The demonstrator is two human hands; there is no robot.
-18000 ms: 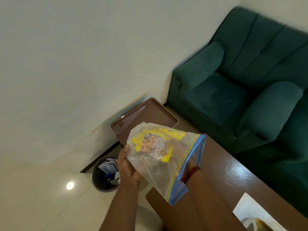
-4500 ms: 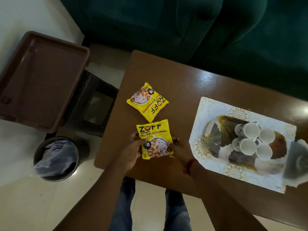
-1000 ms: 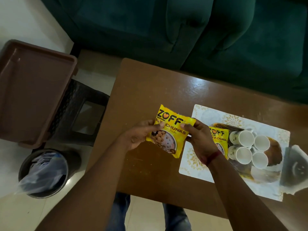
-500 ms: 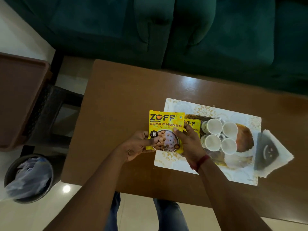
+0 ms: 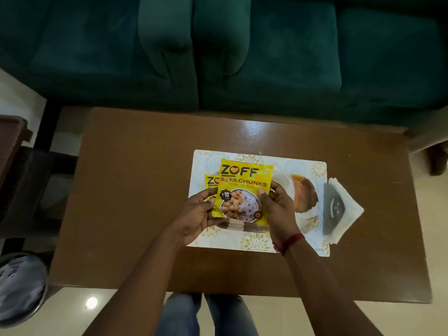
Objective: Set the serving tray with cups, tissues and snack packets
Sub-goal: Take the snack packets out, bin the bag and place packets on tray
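I hold a yellow ZOFF soya chunks packet (image 5: 243, 190) upright above the serving tray (image 5: 312, 241). My left hand (image 5: 197, 215) pinches its lower left edge and my right hand (image 5: 278, 207) grips its right edge. A second yellow packet (image 5: 210, 181) peeks out behind the first on the tray's left part. One white cup (image 5: 282, 181) shows at the packet's right; the other cups are hidden behind it. A stack of white tissues with a dark holder (image 5: 339, 209) lies at the tray's right edge.
The tray sits on a brown wooden table (image 5: 135, 190). A dark green sofa (image 5: 242, 52) stands behind the table. On the left are a dark stool (image 5: 31, 190), a brown tray's corner (image 5: 12, 134) and a lined bin (image 5: 19, 287) on the floor.
The view shifted right, centring the tray. Both hands carried the packet further over the tray, where it now hides most cups and the other packet.
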